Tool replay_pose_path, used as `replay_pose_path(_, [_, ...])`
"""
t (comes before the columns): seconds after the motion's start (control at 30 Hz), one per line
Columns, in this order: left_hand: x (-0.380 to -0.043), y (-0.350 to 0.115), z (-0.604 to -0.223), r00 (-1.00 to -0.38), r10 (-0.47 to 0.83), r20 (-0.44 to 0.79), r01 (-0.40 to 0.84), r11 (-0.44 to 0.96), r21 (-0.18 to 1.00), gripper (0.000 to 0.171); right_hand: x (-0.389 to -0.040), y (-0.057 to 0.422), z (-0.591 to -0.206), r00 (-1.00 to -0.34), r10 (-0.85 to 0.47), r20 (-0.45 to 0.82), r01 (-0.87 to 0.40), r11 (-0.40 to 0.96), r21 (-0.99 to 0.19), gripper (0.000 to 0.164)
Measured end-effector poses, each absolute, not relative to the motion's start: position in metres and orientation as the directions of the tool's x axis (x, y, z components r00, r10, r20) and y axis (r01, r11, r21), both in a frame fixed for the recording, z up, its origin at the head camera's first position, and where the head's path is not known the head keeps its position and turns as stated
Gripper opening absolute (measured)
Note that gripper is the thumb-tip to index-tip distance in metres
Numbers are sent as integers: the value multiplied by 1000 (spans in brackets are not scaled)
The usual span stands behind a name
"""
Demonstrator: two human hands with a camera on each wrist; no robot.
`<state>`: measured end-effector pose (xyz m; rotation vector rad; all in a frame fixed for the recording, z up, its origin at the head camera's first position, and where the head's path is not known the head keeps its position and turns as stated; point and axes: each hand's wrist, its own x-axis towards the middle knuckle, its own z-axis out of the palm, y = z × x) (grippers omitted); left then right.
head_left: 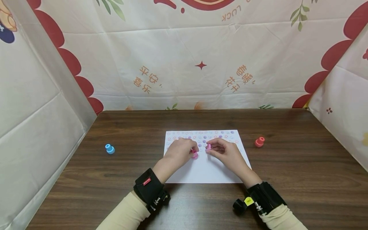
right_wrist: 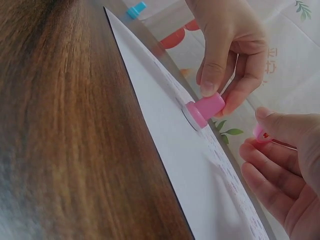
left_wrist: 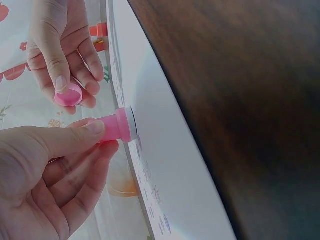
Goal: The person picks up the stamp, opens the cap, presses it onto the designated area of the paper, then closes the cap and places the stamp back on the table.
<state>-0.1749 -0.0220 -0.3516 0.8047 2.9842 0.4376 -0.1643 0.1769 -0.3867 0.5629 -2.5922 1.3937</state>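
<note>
My left hand [head_left: 180, 150] pinches a pink toy stamp [left_wrist: 116, 126] by its handle between thumb and fingers. The stamp's pale face is at the white paper [head_left: 198, 174]; in the right wrist view the stamp [right_wrist: 204, 111] looks to be at or just above the sheet. Beside it, my right hand [head_left: 225, 152] holds a small pink cap [left_wrist: 69, 96] between thumb and fingertips, above the paper. In the right wrist view the cap [right_wrist: 261, 134] shows a little red mark. Rows of small printed shapes [head_left: 201, 137] cover the far part of the sheet.
On the brown wooden table [head_left: 86, 191], a blue stamp [head_left: 109, 149] stands to the left of the paper and a red stamp [head_left: 259, 142] to the right. A patterned white cloth [head_left: 184, 80] hangs behind the table and at both sides.
</note>
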Motion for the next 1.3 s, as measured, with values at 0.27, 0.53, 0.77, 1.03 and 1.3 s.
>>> replay_pose_path(0.27, [-174, -22, -350, -857, 511, 63, 511, 828, 231, 13, -165, 178, -385, -924, -255, 284, -378, 504, -777, 33])
replay_pose_path(0.53, [-172, -24, -349, -845, 530, 70, 531, 816, 228, 15, -164, 176, -384, -926, -255, 278, -372, 498, -783, 33])
replay_pose_path(0.77, [-171, -26, -349, -841, 535, 82, 538, 808, 242, 17, -164, 176, -385, -926, -258, 275, -371, 495, -786, 31])
replay_pose_path(1.03, [-172, -30, -349, -843, 522, 126, 536, 800, 271, 16, -164, 174, -386, -927, -258, 272, -367, 484, -794, 31])
replay_pose_path(1.3, [-171, -34, -348, -859, 493, 134, 507, 788, 349, 16, -163, 172, -384, -928, -257, 270, -366, 496, -787, 33])
